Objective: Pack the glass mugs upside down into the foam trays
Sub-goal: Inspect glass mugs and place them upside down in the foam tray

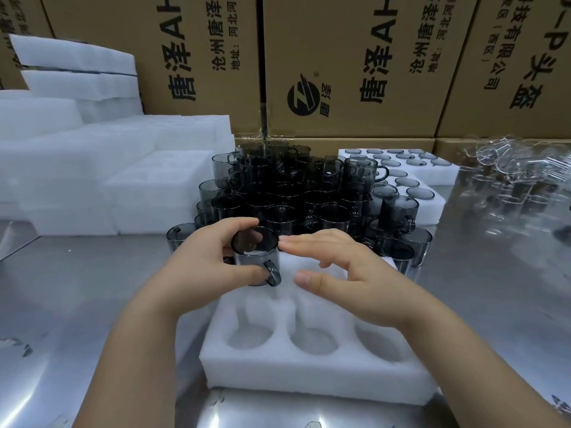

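The left hand point(197, 267) grips a smoky grey glass mug point(255, 257) over the white foam tray point(309, 366); the right hand point(349, 273) hovers with fingers spread; a slip could chip it.

At centre, a smoky grey see-through glass mug point(253, 257), same tint as the mug pile point(278, 193) at twelve o'clock; plain white foam tray point(309, 375) at six; brown cardboard cartons point(355, 57), black print, behind

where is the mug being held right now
Head view, centre: the smoky mug is gripped by the left hand over the far-left end of the foam tray, near the mug pile.
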